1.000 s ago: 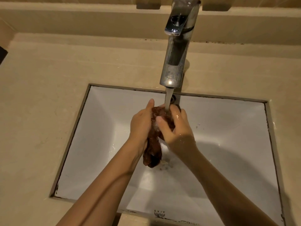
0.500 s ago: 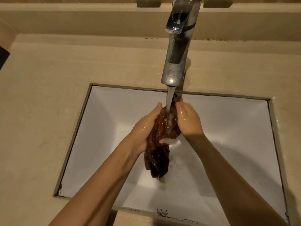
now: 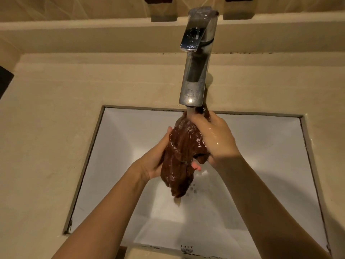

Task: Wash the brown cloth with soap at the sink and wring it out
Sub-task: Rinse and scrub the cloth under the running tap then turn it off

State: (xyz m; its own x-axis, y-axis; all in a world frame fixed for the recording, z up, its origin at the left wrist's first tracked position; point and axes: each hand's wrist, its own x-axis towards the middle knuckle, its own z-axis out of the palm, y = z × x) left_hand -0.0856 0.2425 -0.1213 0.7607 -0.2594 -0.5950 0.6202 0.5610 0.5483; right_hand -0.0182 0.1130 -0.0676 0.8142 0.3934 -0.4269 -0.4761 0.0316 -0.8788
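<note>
The wet brown cloth point(image 3: 182, 156) hangs bunched between both hands over the white sink basin point(image 3: 261, 165). Water runs from the chrome faucet point(image 3: 196, 68) onto its top. My left hand point(image 3: 156, 157) presses the cloth from the left, with its fingertips showing under the fabric. My right hand point(image 3: 214, 139) grips the upper part of the cloth from the right, just under the spout. The cloth's lower end dangles and drips into the basin. No soap is in view.
A beige stone counter point(image 3: 56, 128) surrounds the rectangular basin, with a raised ledge point(image 3: 93, 36) behind the faucet. A dark object point(image 3: 4, 81) sits at the far left edge. Two dark items stand on the ledge at the top.
The hands have spread the cloth wider and lifted it closer to the spout. My right hand moved up over the cloth's top; more of the cloth hangs below.
</note>
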